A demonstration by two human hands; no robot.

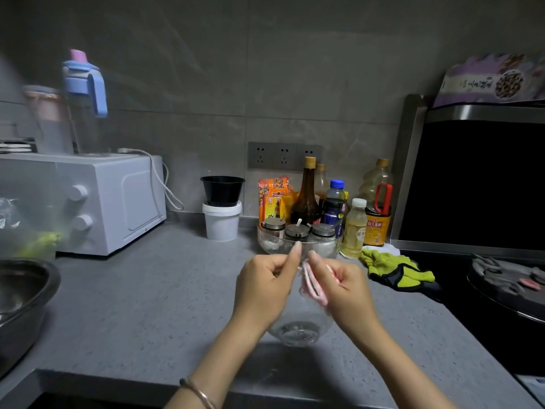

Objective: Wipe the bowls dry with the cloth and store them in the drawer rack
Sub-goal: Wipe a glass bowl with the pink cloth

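I hold a clear glass bowl (298, 330) up off the grey counter (147, 305), well to the right of the white microwave (97, 202) and nearer to me than it is; the bowl is tipped, its base low and towards me, its rim raised on the far side. My left hand (265, 284) grips the bowl on the side facing the microwave, fingers curled in, thumb and forefinger pinching up at the rim; a thin bracelet (197, 394) sits on that wrist. My right hand (342, 287) is on the side away from the microwave, fingers curled round a bunched pink cloth (312, 286), forefinger stretched up to the rim; the cloth hangs between my two hands, against the glass, though I cannot tell whether it lies inside or outside the wall. The two forefingers nearly meet at the top of the rim.

Just right of the microwave stands a white tub (221, 221) with a black bowl (222, 190) on top; farther right is a cluster of bottles (306, 193) against the wall, with a green glove (395, 268) lying beyond them; in front of the microwave, at the left edge, is a metal bowl (20, 296); on top of the microwave stands a blue drinking bottle (84, 93).
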